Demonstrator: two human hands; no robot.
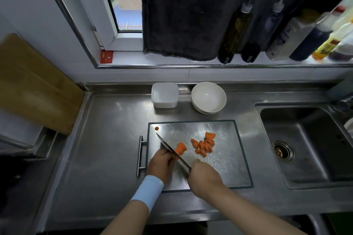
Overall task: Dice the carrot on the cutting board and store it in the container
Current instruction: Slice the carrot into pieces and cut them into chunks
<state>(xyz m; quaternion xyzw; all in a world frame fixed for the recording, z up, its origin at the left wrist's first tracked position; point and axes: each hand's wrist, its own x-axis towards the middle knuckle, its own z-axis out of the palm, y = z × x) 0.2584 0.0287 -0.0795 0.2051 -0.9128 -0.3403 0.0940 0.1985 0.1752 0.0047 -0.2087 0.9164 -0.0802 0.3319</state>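
Head view: the left hand (159,162), with a blue sleeve (147,191) at the wrist, has its grip curled onto the uncut carrot (181,148) at the near-left of the steel cutting board (229,162). The right hand (204,177) has its grip closed round the handle of the knife (170,149), and the blade lies diagonally across the carrot, against the left knuckles. A heap of cut carrot pieces (204,145) lies on the board just right of the blade, and one small piece (156,128) sits apart at the far-left corner. The white container (164,95) and a white bowl (208,97) stand side by side on the desk (107,139) beyond the board, with the sink (305,139) to the right.
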